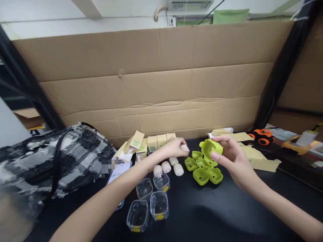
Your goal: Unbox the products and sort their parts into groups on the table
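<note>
My left hand (174,147) is closed on a whitish, smooth rounded block (185,148) in its fingertips, above the black table. Between the thumb and fingers of my right hand (233,159) is a green plastic cup (211,149) with small ear-like bumps, tilted so that its inside shows. Several matching green cups (201,176) stand just below and left of it. More whitish rounded blocks (178,169) lie under my left wrist. Nearer to me are several clear plastic cups (159,205) with yellow labels.
Small cardboard boxes (152,144) stand behind my left hand. Flattened cartons (262,160) lie at the right, near an orange toy truck (263,136). A phone (120,173) and a grey-black shaggy bag (75,161) are on the left. A cardboard wall (161,84) closes the back.
</note>
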{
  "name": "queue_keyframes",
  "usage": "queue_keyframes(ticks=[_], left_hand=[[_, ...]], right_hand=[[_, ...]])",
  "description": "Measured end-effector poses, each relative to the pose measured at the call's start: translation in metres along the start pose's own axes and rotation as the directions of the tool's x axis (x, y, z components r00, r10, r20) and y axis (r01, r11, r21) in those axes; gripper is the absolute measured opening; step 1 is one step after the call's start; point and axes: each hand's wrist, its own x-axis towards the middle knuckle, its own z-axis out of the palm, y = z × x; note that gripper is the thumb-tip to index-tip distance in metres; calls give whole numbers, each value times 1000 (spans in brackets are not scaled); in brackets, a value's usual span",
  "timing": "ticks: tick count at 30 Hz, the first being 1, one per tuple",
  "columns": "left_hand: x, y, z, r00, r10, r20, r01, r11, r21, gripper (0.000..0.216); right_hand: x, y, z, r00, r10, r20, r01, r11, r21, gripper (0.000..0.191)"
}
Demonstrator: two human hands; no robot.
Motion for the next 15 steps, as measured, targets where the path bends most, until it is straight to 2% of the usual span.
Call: queue_keyframes(ticks=[3,8,11,15], left_hand=[[23,-11,8,995,-47,88,38,993,108,29],[22,-25,12,981,-41,189,13,989,150,28],[15,-31,12,989,-18,147,4,996,92,30],[-3,-29,15,1000,-13,-19,12,996,-86,25]], right_hand=[[-4,2,1,997,-34,67,36,999,-27,30],[-9,6,-1,979,-27,201,39,998,-58,32],[-10,8,1,965,20,263,21,988,-153,33],[-9,14,5,963,15,268,70,950,-304,37]])
